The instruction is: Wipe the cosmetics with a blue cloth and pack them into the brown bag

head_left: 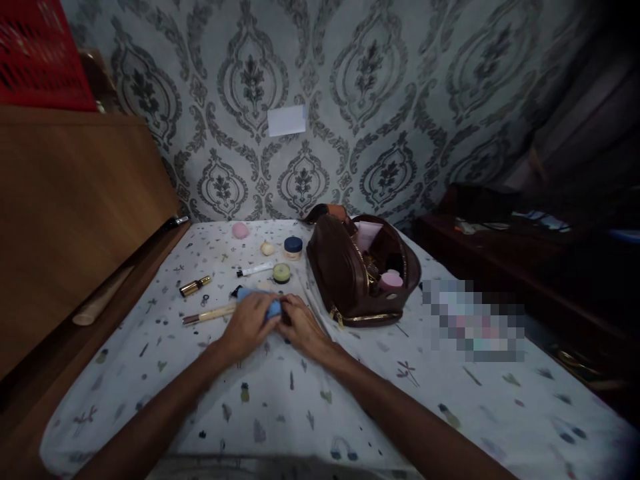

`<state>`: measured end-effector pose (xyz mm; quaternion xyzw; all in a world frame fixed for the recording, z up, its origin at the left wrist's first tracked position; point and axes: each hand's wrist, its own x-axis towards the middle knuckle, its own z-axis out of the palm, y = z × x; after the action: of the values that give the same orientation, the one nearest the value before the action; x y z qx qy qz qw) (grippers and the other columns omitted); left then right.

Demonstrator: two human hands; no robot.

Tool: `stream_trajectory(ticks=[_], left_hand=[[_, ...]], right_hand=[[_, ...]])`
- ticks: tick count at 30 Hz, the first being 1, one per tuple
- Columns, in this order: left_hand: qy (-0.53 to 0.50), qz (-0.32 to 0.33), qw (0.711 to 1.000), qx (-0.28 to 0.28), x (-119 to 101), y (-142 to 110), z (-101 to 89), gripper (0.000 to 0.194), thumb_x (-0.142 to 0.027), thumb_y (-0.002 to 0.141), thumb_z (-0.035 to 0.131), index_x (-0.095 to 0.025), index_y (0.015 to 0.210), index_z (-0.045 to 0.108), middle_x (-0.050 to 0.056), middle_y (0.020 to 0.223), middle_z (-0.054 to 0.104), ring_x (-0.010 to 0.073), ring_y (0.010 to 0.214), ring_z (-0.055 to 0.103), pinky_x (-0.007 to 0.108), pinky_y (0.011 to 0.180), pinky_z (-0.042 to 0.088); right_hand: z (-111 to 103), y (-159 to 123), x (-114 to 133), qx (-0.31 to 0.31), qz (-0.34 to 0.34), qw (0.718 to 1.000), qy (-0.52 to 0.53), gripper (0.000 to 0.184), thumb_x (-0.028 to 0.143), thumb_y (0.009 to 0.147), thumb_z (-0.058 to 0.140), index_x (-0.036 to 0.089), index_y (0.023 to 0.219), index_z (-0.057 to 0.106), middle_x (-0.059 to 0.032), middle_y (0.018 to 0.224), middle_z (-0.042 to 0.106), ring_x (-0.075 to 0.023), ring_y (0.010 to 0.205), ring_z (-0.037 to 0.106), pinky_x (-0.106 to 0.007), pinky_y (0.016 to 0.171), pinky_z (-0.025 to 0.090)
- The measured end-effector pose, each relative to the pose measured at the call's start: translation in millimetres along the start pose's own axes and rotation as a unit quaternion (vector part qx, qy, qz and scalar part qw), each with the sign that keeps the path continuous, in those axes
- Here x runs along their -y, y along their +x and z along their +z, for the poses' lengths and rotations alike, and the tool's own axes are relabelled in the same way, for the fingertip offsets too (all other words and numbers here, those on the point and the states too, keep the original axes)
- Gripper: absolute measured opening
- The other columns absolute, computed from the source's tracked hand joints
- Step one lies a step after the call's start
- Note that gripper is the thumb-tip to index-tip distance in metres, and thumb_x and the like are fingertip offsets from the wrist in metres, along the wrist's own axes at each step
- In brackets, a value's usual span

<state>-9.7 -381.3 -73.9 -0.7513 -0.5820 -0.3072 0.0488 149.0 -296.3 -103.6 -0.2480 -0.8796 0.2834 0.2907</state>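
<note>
My left hand (247, 325) is closed round a soft-looking blue item (274, 309), whose kind I cannot make out. Close against it, my right hand (303, 327) has its fingers curled in, with something small and dark partly showing at the fingertips. Makeup brushes (213, 314) lie beside my left hand. Just beyond the hands are a small yellow-green jar (281, 273) and a slim white tube (255, 269). To the right stands a brown makeup bag (340, 267), unzipped, with a pink round container (391, 280) and other items inside.
A gold tube (195, 286), a pink sponge (240, 231), a cream-coloured lump (267, 248) and a dark-lidded jar (293, 248) lie on the patterned cloth (260, 413). A wooden cabinet (75, 227) borders the left; dark furniture borders the right. Behind is a patterned wall (310, 73).
</note>
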Motion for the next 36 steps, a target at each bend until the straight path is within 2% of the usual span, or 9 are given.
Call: stream_trajectory(ticks=[4,9,16,21,25,27,29,32,36], left_hand=[[0.093,0.082,0.992,0.034,-1,-9,18.4,0.035,-0.019,0.098,0.038,-0.014,0.131,0.05,0.014,0.111,0.065,0.0265,0.101,0.06,0.044,0.09,0.046],[0.122,0.093,0.986,0.061,9,-9,7.1,0.03,-0.021,0.1,0.038,-0.014,0.124,0.054,0.011,0.109,0.066,0.0254,0.099,0.059,0.041,0.086,0.046],[0.127,0.012,0.989,0.079,26,-7,-4.2,0.031,-0.018,0.098,0.038,-0.018,0.122,0.057,0.01,0.111,0.065,0.0252,0.102,0.057,0.039,0.086,0.043],[0.093,-0.069,0.991,0.069,52,-10,-11.7,0.032,-0.021,0.098,0.037,-0.019,0.123,0.058,0.01,0.107,0.065,0.0254,0.101,0.057,0.04,0.086,0.045],[0.061,-0.09,0.994,0.014,56,-11,-13.8,0.03,-0.023,0.1,0.037,-0.019,0.118,0.059,0.01,0.108,0.068,0.0244,0.099,0.06,0.04,0.088,0.048],[0.053,-0.065,0.996,-0.043,46,-10,-11.4,0.029,-0.024,0.1,0.038,-0.018,0.121,0.057,0.01,0.111,0.068,0.0239,0.1,0.062,0.041,0.09,0.049],[0.043,0.005,0.996,-0.079,30,-8,-6.1,0.031,-0.024,0.101,0.039,-0.018,0.127,0.054,0.011,0.115,0.068,0.0236,0.104,0.062,0.041,0.092,0.048],[0.046,0.116,0.991,-0.047,5,-4,5.0,0.037,-0.025,0.101,0.041,-0.017,0.137,0.046,0.014,0.125,0.065,0.0253,0.117,0.058,0.044,0.1,0.044],[0.094,0.12,0.988,0.017,4,2,12.2,0.039,-0.022,0.101,0.041,-0.017,0.14,0.043,0.014,0.128,0.062,0.0269,0.119,0.057,0.05,0.103,0.04]], right_hand=[[2,1,-3,-0.001,0.008,1.0,-0.007,0.01,0.01,0.078,0.064,0.017,0.084,0.063,-0.0067,0.096,0.061,-0.0223,0.098,0.055,-0.034,0.089,0.045],[-1,0,-1,0.004,-0.007,1.0,-0.005,0.012,0.005,0.078,0.059,0.017,0.078,0.059,-0.0057,0.09,0.06,-0.0216,0.093,0.056,-0.033,0.084,0.045],[-10,-4,0,-0.009,0.014,0.999,0.048,0.009,0.022,0.087,0.059,0.019,0.092,0.065,-0.0059,0.09,0.067,-0.02,0.082,0.061,-0.032,0.077,0.046],[-16,-8,-2,-0.025,0.076,0.989,0.127,0.024,0.04,0.093,0.053,0.019,0.1,0.063,-0.0021,0.076,0.068,-0.0184,0.07,0.063,-0.028,0.066,0.046],[-16,-8,0,-0.048,0.1,0.979,0.17,0.026,0.043,0.091,0.055,0.019,0.099,0.062,-0.0021,0.077,0.067,-0.0181,0.069,0.064,-0.027,0.064,0.046],[-15,-7,2,-0.053,0.106,0.978,0.174,0.025,0.043,0.09,0.055,0.019,0.096,0.062,-0.0013,0.075,0.065,-0.0167,0.066,0.061,-0.026,0.061,0.045],[-15,-7,4,-0.056,0.102,0.979,0.169,0.024,0.042,0.089,0.056,0.019,0.092,0.062,-0.0002,0.072,0.062,-0.0154,0.065,0.057,-0.025,0.06,0.043],[-16,-8,6,-0.069,0.07,0.983,0.157,0.023,0.039,0.089,0.053,0.019,0.08,0.059,0.001,0.069,0.057,-0.0142,0.065,0.052,-0.025,0.06,0.041],[-19,-8,8,-0.078,0.07,0.984,0.147,0.028,0.04,0.091,0.05,0.019,0.072,0.053,0.0027,0.063,0.049,-0.013,0.06,0.046,-0.025,0.058,0.037]])
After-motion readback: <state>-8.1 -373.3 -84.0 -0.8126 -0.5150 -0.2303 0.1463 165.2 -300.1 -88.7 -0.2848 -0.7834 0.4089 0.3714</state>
